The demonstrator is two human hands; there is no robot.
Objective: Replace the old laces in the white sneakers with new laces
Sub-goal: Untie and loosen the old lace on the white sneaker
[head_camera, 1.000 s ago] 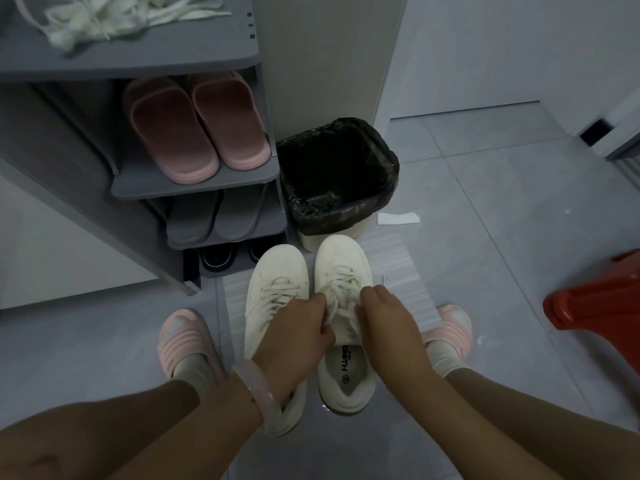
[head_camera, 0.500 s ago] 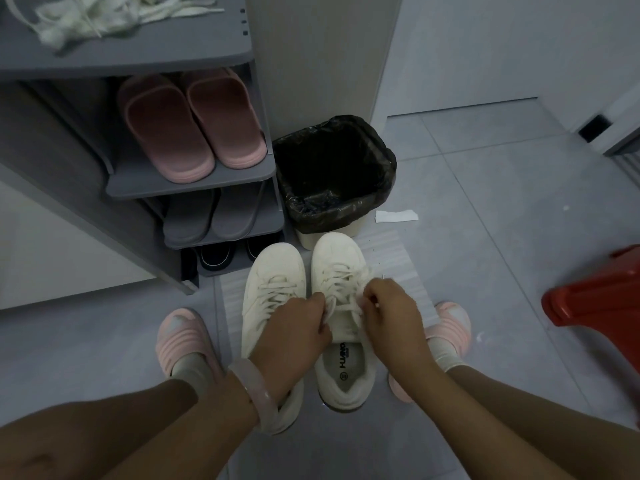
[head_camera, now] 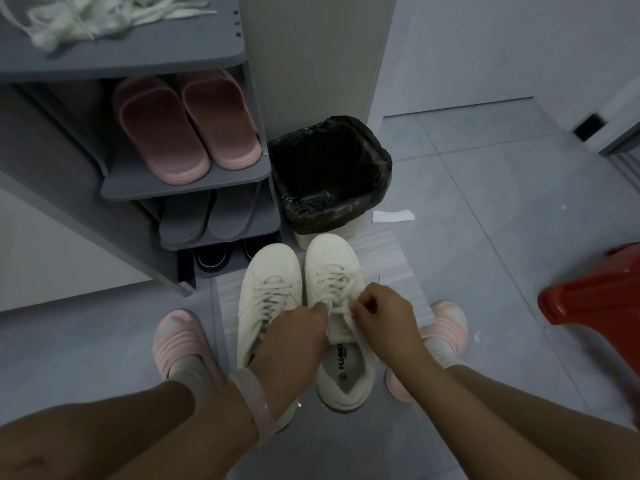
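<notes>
Beside the black-lined plastic bin (head_camera: 329, 174), left hand (head_camera: 294, 341) and right hand (head_camera: 381, 317) pinch the right white leather sneaker's (head_camera: 341, 327) cream lace (head_camera: 337, 284); loosen it evenly, avoiding snags.

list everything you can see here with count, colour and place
white lace-up sneakers: 2, cream white, side by side on pale mat
loose white laces: one pile, top of grey shoe rack
pink rubber slides: 2, upper shelf
grey slides: 2, shelf below
black shoes: 2, bottom shelf
black-lined bin: 1, beyond sneakers
white paper scrap: 1, floor by bin
red plastic stool: 1, right edge
left hand: at right sneaker's lace
right hand: pinches that lace
feet in pink slippers: 2, flanking sneakers
</notes>
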